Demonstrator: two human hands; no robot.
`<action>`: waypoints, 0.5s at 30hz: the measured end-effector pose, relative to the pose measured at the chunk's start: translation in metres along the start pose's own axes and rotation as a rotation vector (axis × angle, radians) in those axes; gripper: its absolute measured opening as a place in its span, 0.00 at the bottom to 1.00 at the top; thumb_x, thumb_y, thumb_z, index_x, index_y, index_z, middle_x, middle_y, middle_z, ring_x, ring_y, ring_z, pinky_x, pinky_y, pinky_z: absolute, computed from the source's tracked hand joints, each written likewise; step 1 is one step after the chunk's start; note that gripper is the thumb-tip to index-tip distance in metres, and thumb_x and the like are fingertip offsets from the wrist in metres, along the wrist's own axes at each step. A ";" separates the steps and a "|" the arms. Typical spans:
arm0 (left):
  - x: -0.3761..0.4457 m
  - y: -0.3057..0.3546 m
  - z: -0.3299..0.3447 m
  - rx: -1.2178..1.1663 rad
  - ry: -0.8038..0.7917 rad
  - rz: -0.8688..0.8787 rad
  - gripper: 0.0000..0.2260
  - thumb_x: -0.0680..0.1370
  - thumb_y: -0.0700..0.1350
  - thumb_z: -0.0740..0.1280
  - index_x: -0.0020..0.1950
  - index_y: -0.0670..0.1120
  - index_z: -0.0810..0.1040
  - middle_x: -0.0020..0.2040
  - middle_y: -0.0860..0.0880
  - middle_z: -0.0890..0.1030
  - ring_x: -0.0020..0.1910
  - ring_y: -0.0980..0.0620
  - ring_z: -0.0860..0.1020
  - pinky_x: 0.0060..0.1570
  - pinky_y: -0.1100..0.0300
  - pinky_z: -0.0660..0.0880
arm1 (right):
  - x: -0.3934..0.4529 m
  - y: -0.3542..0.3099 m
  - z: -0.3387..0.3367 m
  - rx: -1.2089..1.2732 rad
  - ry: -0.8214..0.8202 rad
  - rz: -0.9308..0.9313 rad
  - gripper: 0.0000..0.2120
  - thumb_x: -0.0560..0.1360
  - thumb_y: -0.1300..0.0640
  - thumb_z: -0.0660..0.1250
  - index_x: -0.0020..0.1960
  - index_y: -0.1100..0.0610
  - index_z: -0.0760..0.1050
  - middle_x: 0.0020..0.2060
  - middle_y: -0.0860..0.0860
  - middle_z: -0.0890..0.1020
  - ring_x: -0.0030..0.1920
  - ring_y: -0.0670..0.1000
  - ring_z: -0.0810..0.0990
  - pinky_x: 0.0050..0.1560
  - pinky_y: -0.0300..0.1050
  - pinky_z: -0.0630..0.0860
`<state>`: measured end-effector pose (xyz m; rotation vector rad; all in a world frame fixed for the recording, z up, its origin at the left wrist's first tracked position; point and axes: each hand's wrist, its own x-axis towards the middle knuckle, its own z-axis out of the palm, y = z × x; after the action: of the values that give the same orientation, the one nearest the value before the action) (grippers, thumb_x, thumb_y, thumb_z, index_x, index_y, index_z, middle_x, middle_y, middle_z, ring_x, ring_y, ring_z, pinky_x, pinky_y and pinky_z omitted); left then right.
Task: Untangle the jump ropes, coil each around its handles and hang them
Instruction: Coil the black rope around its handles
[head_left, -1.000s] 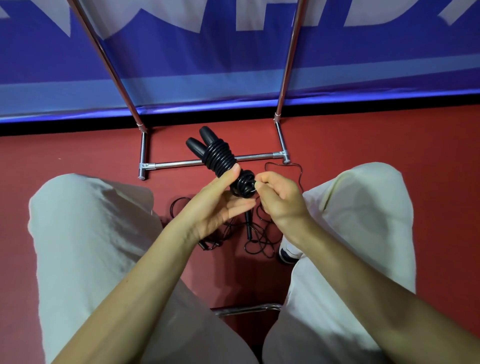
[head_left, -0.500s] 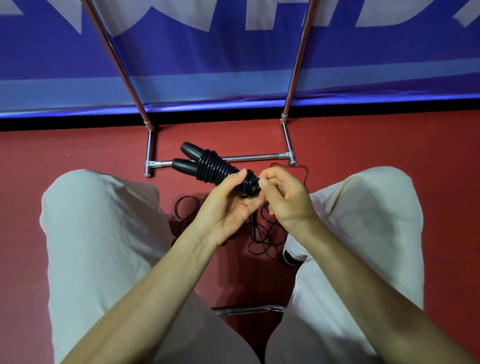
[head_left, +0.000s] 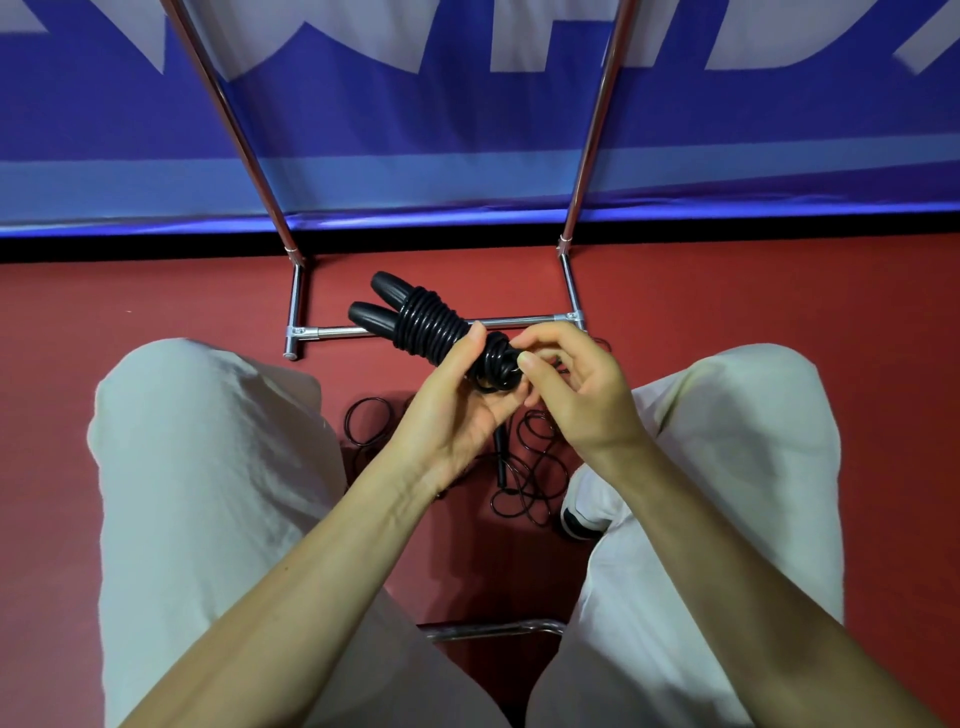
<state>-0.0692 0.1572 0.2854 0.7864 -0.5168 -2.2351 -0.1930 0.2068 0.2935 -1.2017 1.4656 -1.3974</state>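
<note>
Jump rope, black, coiled (head_left: 428, 325): held up between my knees, over the red floor (head_left: 727, 296). My left hand (head_left: 457, 410) grips it from below, palm up, thumb laid along the near side of the coils, fingers curled under the bundle. My right hand (head_left: 576, 395) pinches the cord at the bundle's near end, thumb and forefinger closed on the knotted turns (head_left: 496, 366); remaining fingers loosely curled beneath. The two hands almost touch at that knot.

Coil runs tight and even round both handles (head_left: 376, 304), which lie side by side; their rounded black ends stick out of the wraps, pointing away from me and to the left.

Below the hands: second rope (head_left: 530, 467), thin black cord, lies loose on the floor in overlapping loops, one slim handle visible among them, partly hidden by my left wrist. A separate loop of cord sits just left of it.

My legs in pale trousers (head_left: 208, 467) flank the pile; toe of a white shoe (head_left: 584, 512) touches the loops on the right.

Beyond: chrome rack (head_left: 441, 328), base bar on the floor behind the bundle, two uprights rising out of view. Blue banner (head_left: 467, 130) with white lettering behind it
</note>
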 end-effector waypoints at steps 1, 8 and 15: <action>-0.002 0.000 0.002 0.022 0.003 0.009 0.22 0.77 0.52 0.68 0.63 0.38 0.70 0.61 0.32 0.74 0.63 0.37 0.73 0.57 0.53 0.79 | 0.000 -0.001 -0.002 0.007 -0.014 0.012 0.07 0.75 0.62 0.64 0.50 0.54 0.77 0.40 0.51 0.78 0.37 0.46 0.77 0.37 0.37 0.75; -0.011 0.005 0.007 0.127 -0.011 -0.033 0.17 0.75 0.54 0.64 0.42 0.44 0.87 0.50 0.42 0.84 0.49 0.48 0.82 0.48 0.60 0.80 | 0.008 -0.007 -0.014 -0.043 -0.197 0.006 0.08 0.75 0.66 0.63 0.50 0.56 0.76 0.42 0.53 0.77 0.37 0.45 0.78 0.42 0.38 0.76; -0.011 0.007 0.010 0.194 0.005 -0.108 0.22 0.72 0.59 0.65 0.51 0.41 0.80 0.47 0.43 0.83 0.43 0.51 0.82 0.43 0.62 0.80 | 0.007 -0.009 -0.018 -0.068 -0.178 0.033 0.06 0.74 0.68 0.65 0.45 0.57 0.76 0.36 0.52 0.76 0.33 0.47 0.78 0.38 0.40 0.76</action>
<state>-0.0661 0.1618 0.3005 0.9385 -0.7123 -2.3045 -0.2112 0.2053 0.3046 -1.3037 1.4114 -1.1940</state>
